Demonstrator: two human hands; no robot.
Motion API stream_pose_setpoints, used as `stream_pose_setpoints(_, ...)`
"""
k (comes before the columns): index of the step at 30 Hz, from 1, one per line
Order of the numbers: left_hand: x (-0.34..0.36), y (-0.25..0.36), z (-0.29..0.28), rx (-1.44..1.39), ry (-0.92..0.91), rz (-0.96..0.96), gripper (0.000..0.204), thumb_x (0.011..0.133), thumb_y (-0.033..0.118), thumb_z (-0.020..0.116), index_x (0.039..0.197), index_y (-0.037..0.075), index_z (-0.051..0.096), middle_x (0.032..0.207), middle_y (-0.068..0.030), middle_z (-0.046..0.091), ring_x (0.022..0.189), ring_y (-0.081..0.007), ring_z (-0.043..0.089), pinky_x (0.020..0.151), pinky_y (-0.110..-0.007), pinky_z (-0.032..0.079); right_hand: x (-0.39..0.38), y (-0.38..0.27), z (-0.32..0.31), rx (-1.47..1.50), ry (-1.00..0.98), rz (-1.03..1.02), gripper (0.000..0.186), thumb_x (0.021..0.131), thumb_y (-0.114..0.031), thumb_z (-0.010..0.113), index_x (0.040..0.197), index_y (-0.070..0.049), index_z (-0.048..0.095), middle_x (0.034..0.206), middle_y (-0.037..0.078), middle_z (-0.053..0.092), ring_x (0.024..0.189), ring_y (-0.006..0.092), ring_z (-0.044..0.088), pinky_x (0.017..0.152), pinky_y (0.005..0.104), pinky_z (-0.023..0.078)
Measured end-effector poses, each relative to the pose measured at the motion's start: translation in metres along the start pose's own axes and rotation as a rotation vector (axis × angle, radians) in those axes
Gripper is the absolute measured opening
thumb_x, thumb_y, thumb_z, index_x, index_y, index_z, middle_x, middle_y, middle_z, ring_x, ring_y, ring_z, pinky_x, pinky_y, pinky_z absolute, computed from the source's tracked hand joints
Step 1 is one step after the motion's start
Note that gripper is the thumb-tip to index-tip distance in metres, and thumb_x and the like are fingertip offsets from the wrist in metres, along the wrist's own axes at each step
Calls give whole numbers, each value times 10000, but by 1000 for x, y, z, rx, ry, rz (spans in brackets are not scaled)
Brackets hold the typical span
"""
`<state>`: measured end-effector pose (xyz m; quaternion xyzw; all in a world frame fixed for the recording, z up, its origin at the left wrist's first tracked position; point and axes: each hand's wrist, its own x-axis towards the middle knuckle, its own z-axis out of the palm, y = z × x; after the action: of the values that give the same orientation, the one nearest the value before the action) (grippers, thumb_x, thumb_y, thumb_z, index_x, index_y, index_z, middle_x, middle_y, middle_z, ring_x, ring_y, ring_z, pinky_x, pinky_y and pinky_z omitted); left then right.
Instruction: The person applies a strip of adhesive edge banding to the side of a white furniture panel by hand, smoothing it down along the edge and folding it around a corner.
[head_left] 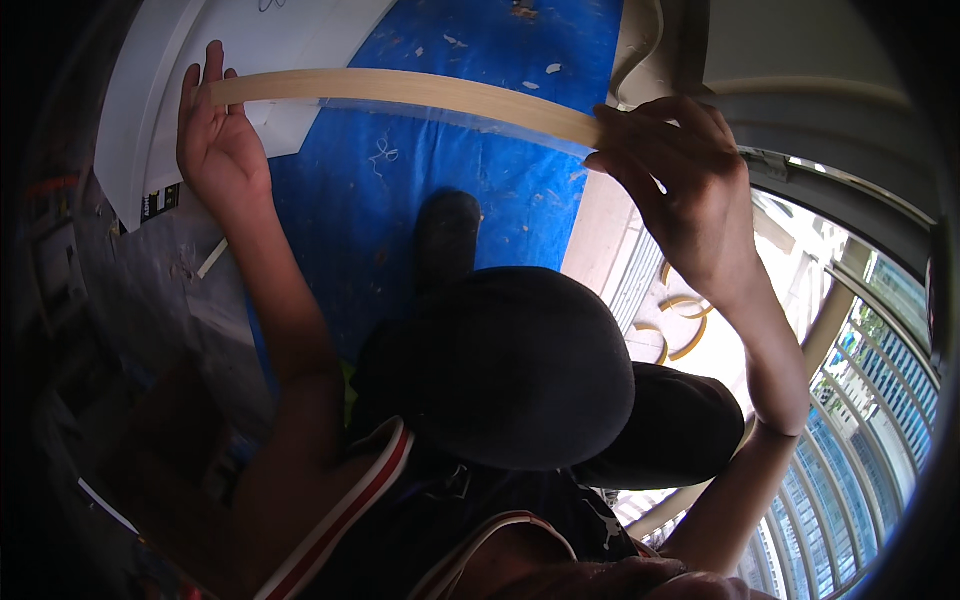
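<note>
A long, thin, pale wood-coloured strip (pixel 420 92) with a clear film edge spans the view, bowed slightly. My left hand (pixel 222 150) holds its left end among upward-pointing fingers, above a white panel (pixel 140 130). My right hand (pixel 680 190) pinches the other end between thumb and fingers. Beneath the strip lies a blue tarp (pixel 350 200), with loose white thread and scraps on it.
My dark shoe (pixel 445 235) and bent knee are below. To the right are a pale floor (pixel 595 235) with several curved offcuts (pixel 690 340), a grey frame (pixel 840 110) and a barred railing (pixel 860 420). Dim clutter lies at left.
</note>
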<state>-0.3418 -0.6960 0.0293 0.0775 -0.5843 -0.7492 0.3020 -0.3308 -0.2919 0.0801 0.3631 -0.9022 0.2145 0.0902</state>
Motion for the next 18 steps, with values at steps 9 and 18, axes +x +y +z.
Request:
stream_pose_setpoints(9, 22, 7, -40, 186, -243, -83, 454, 1062, 72, 602, 1450, -128, 479, 1523, -434, 502, 1517, -460, 471, 1334, -546, 281, 2, -3, -2, 65, -6, 61, 174, 819, -88, 883, 986, -68, 840, 981, 47, 823, 949, 236, 723, 943, 412, 533)
stream_pose_setpoints(18, 55, 43, -78, 676, -637, -160, 334, 1095, 237, 668, 1380, 64, 687, 1440, -160, 710, 1377, -249, 634, 1203, -437, 450, 8, -13, -6, 51, 7, 82, 175, 815, -61, 882, 986, -57, 846, 934, 58, 827, 920, 236, 720, 909, 397, 523)
